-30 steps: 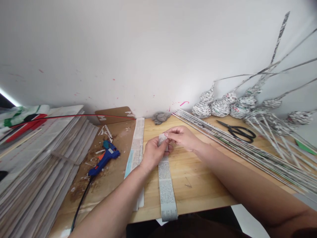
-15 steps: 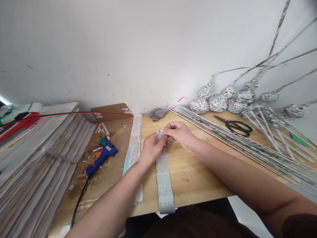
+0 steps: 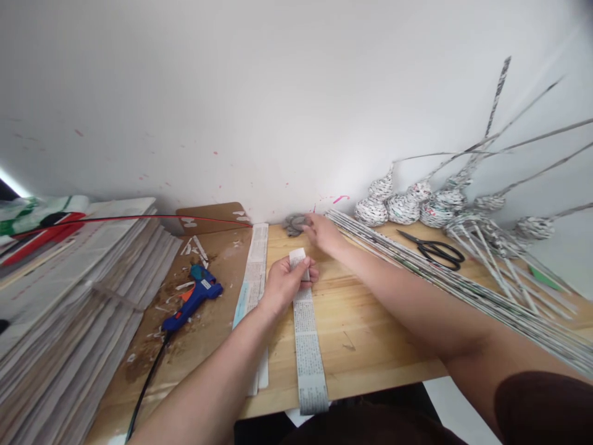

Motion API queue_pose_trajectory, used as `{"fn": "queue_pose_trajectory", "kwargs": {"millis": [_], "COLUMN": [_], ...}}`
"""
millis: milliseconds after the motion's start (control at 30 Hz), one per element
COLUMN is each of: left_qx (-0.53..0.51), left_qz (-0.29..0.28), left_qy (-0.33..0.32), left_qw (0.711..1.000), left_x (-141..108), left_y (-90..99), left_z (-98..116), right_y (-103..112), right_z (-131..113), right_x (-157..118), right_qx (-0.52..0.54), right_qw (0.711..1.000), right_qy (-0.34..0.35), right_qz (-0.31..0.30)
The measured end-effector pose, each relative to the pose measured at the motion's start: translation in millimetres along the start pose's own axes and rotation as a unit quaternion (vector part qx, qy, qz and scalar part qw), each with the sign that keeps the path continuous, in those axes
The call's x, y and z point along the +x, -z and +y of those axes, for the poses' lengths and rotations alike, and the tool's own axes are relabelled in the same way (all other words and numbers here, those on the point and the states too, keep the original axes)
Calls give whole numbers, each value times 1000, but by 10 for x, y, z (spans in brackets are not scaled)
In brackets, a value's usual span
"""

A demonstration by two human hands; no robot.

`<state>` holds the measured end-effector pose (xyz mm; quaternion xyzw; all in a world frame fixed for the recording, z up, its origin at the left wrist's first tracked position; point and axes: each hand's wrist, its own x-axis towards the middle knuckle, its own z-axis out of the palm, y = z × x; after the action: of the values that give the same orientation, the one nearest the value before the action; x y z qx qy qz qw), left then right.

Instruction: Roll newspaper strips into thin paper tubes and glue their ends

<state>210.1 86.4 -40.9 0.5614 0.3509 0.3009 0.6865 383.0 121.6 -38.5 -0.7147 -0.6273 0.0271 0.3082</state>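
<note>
My left hand (image 3: pixel 291 281) pinches the far end of a long strip of newspaper (image 3: pixel 308 346) between thumb and fingers. The printed strip runs toward me over the wood and curls at the table's front edge. Further back, my right hand (image 3: pixel 324 236) is at a crumpled grey cloth (image 3: pixel 293 225) near the wall, its bent fingers closed on the cloth's right edge. A stack of flat newspaper strips (image 3: pixel 256 266) lies left of my left hand.
A blue glue gun (image 3: pixel 194 300) rests on stained cardboard at left, beside a tall newspaper pile (image 3: pixel 92 309). On the right are long rolled paper sticks (image 3: pixel 417 272), black scissors (image 3: pixel 435 250) and several woven paper gourds (image 3: pixel 403 209) with long tails. The white wall (image 3: pixel 278 93) bounds the back.
My right hand has left the strip's far end and moved back to the grey cloth. My left hand still holds the strip. The view has shifted slightly.
</note>
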Motion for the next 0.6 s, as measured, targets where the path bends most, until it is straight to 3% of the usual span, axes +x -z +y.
{"fn": "queue_pose_trajectory", "kwargs": {"millis": [133, 267, 367, 533, 600], "left_qx": [-13, -32, -47, -58, -55], "left_qz": [2, -6, -9, -18, -22], "left_qy": [15, 28, 42, 56, 57], "left_qw": [1000, 999, 998, 997, 997], "left_x": [14, 25, 17, -4, -9], "left_y": [6, 7, 4, 0, -1], "left_z": [3, 3, 30, 75, 73], "right_y": [-167, -238, -167, 81, 182], "right_z": [-66, -64, -46, -18, -17], "right_x": [258, 393, 455, 204, -48], "right_qx": [-97, -85, -66, 4, 115], "right_qw": [993, 992, 993, 993, 980], "right_qy": [-20, -35, -51, -83, -94], "right_qz": [-65, -85, -88, -86, -131]}}
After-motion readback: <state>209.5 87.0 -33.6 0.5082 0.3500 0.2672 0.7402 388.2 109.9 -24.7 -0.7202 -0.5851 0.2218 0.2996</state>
